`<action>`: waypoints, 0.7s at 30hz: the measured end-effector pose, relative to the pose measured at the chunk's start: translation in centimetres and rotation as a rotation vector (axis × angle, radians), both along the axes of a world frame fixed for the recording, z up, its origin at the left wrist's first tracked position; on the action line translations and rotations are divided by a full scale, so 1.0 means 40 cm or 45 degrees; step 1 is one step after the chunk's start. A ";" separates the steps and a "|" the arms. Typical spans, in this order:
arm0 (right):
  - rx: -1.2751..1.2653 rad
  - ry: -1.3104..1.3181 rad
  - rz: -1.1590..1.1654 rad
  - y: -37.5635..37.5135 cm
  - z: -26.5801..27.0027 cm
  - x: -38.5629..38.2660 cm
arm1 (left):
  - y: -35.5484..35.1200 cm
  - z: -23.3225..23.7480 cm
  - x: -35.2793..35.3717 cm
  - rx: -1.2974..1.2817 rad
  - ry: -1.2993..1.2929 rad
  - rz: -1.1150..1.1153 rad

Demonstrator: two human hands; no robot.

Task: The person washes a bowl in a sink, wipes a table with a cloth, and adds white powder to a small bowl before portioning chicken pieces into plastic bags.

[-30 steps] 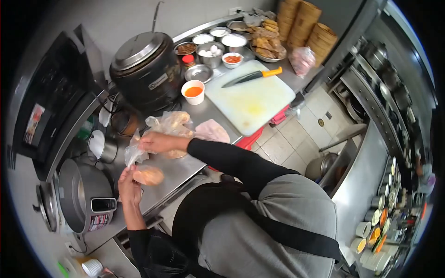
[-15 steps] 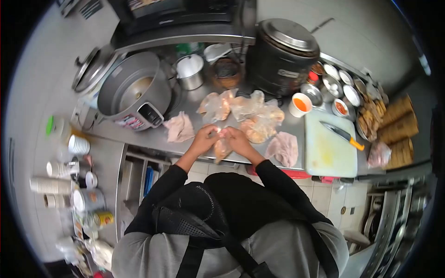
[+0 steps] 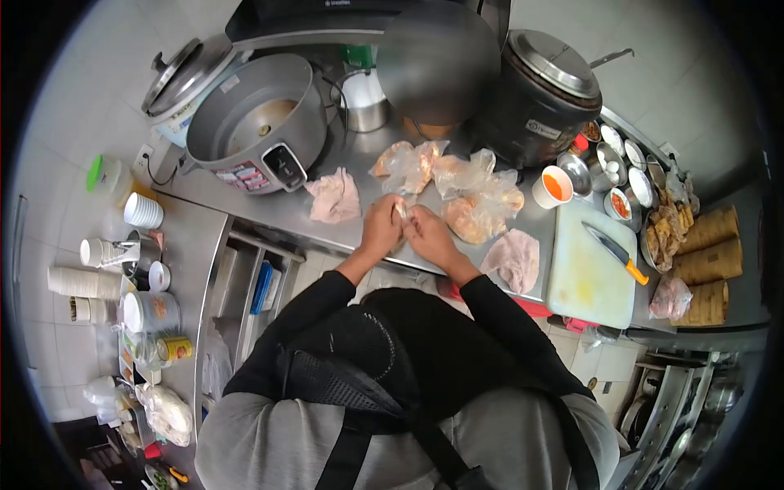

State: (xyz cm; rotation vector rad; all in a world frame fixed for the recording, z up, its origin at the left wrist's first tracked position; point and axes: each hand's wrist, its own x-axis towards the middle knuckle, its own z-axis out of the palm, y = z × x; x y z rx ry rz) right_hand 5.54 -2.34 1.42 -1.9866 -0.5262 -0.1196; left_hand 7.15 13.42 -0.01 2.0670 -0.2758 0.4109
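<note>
At the front edge of the steel counter, my left hand point(image 3: 381, 230) and my right hand point(image 3: 433, 238) meet with fingers closed. Both pinch the gathered neck of a clear plastic bag point(image 3: 401, 210); most of this bag is hidden by my hands. Just beyond them lie filled clear bags of orange-pink food, one food bag point(image 3: 414, 167) to the left and another food bag point(image 3: 478, 214) to the right. A pink cloth point(image 3: 334, 196) rests left of my hands, and a second pink cloth point(image 3: 514, 260) is at their right.
A grey cooker pot point(image 3: 253, 131) stands open at the back left, a black lidded soup warmer point(image 3: 547, 98) at the back right. Rightward are a cup of orange sauce point(image 3: 558, 185) and a cutting board point(image 3: 584, 282) bearing a yellow-handled knife point(image 3: 612, 251). A blurred dark round shape point(image 3: 441, 69) covers the back middle.
The view has shifted, so the counter sits further right and higher. My hands have stayed together at the bag's neck; its hanging filled part is now mostly hidden. The dark blurred shape has appeared.
</note>
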 end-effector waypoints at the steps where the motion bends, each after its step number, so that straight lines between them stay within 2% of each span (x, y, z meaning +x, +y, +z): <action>1: 0.251 0.193 0.021 0.002 -0.001 -0.011 | -0.002 -0.010 -0.006 -0.029 -0.120 0.100; 2: 0.245 0.221 0.026 0.001 0.004 -0.008 | 0.003 -0.004 -0.010 -0.033 -0.092 0.109; 4: 0.314 0.457 -0.176 0.004 0.007 0.016 | 0.030 0.004 -0.014 -0.298 0.215 -0.073; 5: 0.312 0.487 -0.177 0.010 -0.006 0.020 | 0.041 -0.012 -0.021 -0.299 0.245 -0.067; 7: 0.445 0.430 0.012 0.013 -0.010 0.057 | 0.052 -0.016 -0.008 -0.279 0.149 -0.226; 8: 0.443 0.431 0.005 0.012 -0.007 0.072 | 0.057 -0.014 -0.009 -0.282 0.151 -0.233; 11: 0.267 0.321 0.073 0.030 0.026 0.072 | 0.071 0.004 -0.019 -0.248 -0.131 -0.349; 12: 0.279 0.311 0.071 0.044 0.061 0.068 | 0.070 0.002 -0.016 -0.257 -0.135 -0.343; 14: 0.288 0.315 0.091 0.075 0.124 0.060 | 0.090 -0.014 -0.018 -0.213 0.248 -0.007; 15: 0.387 0.327 0.138 0.087 0.148 0.065 | 0.107 -0.013 0.001 -0.095 0.090 0.039; 16: 0.486 0.339 0.183 0.094 0.158 0.075 | 0.125 0.000 0.021 -0.095 0.092 0.044; 18: 0.534 0.240 0.132 0.074 0.136 0.145 | 0.164 0.026 0.057 0.037 -0.170 0.168; 19: 0.305 0.121 -0.259 0.069 0.141 0.168 | 0.195 0.028 0.068 0.168 -0.026 0.175; 20: 0.072 -0.003 -0.649 0.067 0.141 0.187 | 0.196 0.027 0.060 0.164 -0.026 0.178; 21: 0.071 -0.006 -0.651 0.074 0.122 0.202 | 0.194 0.026 0.051 0.215 -0.120 0.265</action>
